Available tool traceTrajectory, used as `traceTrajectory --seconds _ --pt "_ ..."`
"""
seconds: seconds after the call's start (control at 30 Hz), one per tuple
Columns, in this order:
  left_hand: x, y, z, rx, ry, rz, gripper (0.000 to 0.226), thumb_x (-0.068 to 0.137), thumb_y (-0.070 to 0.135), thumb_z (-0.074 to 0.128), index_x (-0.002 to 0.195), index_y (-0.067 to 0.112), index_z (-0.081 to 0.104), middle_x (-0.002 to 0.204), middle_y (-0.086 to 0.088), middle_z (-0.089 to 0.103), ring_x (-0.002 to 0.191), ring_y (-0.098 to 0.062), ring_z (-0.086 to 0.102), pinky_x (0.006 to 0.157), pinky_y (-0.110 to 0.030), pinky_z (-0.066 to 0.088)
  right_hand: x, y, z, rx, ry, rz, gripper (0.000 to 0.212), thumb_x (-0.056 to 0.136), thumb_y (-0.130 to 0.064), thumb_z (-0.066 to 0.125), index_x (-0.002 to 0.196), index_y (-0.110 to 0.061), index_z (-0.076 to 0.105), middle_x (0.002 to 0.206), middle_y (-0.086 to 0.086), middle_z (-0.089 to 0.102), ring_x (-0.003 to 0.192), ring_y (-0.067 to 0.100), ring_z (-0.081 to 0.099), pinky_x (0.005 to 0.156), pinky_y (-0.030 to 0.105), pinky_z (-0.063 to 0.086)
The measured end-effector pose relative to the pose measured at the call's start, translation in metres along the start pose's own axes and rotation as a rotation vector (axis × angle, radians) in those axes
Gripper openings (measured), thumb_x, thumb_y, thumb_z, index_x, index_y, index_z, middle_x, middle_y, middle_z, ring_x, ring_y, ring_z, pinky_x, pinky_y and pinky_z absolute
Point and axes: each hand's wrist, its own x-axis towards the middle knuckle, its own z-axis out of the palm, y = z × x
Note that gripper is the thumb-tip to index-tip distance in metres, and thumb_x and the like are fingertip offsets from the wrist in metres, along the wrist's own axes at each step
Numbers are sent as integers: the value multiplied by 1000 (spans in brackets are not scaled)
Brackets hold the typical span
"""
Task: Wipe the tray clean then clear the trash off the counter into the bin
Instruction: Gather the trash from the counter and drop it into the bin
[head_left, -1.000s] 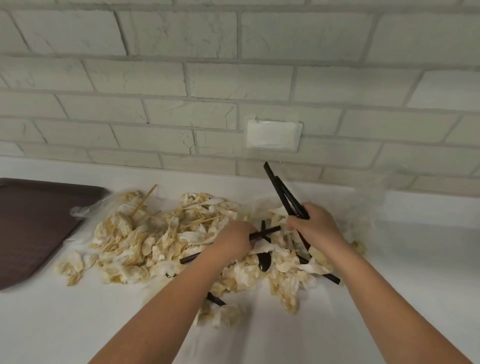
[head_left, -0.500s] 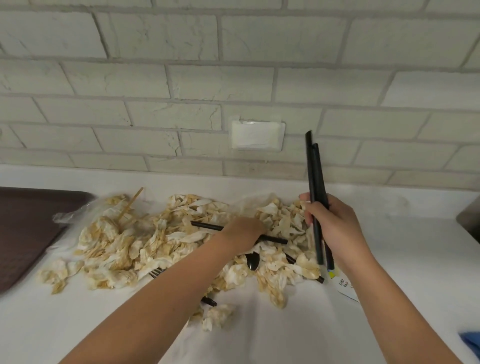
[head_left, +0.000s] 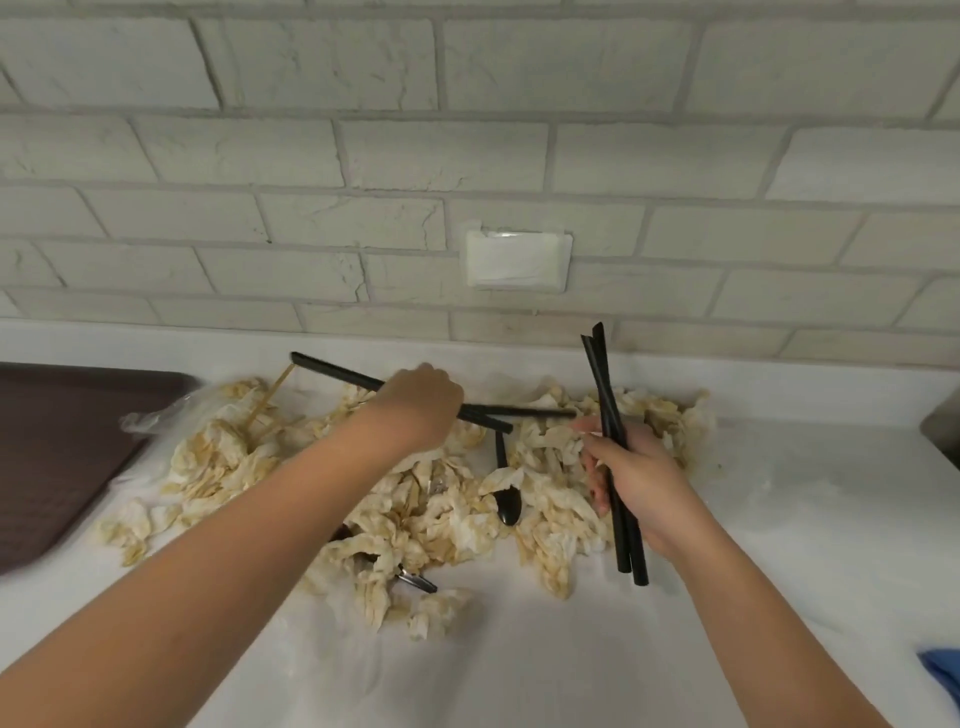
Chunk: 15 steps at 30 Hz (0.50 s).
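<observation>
Straws (head_left: 602, 384) jut from right hand (head_left: 639, 478); left hand (head_left: 415, 410) grips another straw (head_left: 337, 372).

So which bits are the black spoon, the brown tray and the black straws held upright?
black spoon (head_left: 508, 505): head view, on its bowl.
brown tray (head_left: 57, 447): head view, on its bare floor.
black straws (head_left: 603, 387): head view, on the upper shafts.

The white counter (head_left: 779, 519) carries a dark brown plastic tray (head_left: 57, 457) at nine o'clock, partly cut off by the frame. A wide heap of crumpled, yellow-stained paper napkins (head_left: 426, 519) sprawls across the centre, with a black plastic spoon (head_left: 508, 506) lying among them. A blue cloth (head_left: 943, 675) shows at four o'clock.
</observation>
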Motion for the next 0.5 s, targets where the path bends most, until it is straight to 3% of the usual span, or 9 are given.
traceTrajectory --seconds 0.1,0.23,0.3,0.4,0.5 --pt "-21 -33 4 -179 -28 -143 28 90 12 40 116 12 52 97 -6 54 81 -18 46 65 -27 38 16 -3 15 -139 70 8 15 96 -21 50 100 -13 62 60 -1 43 47 11 38 42 26 30" --pt "-47 -69 20 -367 58 -323 16 93 21 40 98 12 53 75 -2 51 65 -17 50 51 -28 34 51 -9 38 -637 70 -132 18 92 -29 51 80 -18 58 64 -1 54 55 15 52 51 25 38" --pt "-58 -82 29 -470 119 -416 14 95 19 37 90 13 48 70 -3 51 58 -18 48 48 -29 32 75 -3 56 -862 71 -138 13 91 -26 50 86 -18 60 69 -1 60 58 14 57 48 23 39" --pt "-74 -94 39 -621 223 -508 16 96 17 38 83 11 45 66 -7 52 54 -21 48 47 -29 32 103 16 77 -1204 82 -44 18 91 -20 52 101 -12 65 88 3 66 75 20 63 54 26 43" --pt "-91 -99 46 -744 268 -516 14 91 18 45 83 11 53 66 -8 56 54 -22 50 51 -29 38 110 29 86 -1330 22 64 29 87 -34 62 103 -11 63 90 3 63 80 21 62 60 28 44"
